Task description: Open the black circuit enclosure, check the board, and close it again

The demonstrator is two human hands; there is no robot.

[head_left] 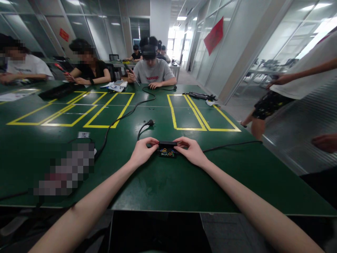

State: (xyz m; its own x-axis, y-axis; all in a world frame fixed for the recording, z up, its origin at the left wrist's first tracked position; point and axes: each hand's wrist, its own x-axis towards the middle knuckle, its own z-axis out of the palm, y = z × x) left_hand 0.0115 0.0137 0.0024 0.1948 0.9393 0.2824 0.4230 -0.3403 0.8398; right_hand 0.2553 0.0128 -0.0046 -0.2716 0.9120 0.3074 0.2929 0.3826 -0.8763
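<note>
Between my two hands is an opened black power adapter (167,144), its circuit board (165,153) with yellow-ringed coils showing on the side toward me. My left hand (142,151) pinches the left end with thumb and fingertips. At the opposite end, my right hand (191,151) grips it the same way. A black cord (231,143) runs out to the right from beside my right hand. Beyond my left hand lies a black plug (150,122) on a short curved cable. The fingertips hide both ends of the adapter.
A long black cable (107,131) crosses the green table (147,186) on the left, near a blurred-out object (70,170). Yellow tape (191,129) marks rectangles farther off. Several people sit opposite; a person (292,84) stands at the right. Dark tools (201,96) lie at the far right.
</note>
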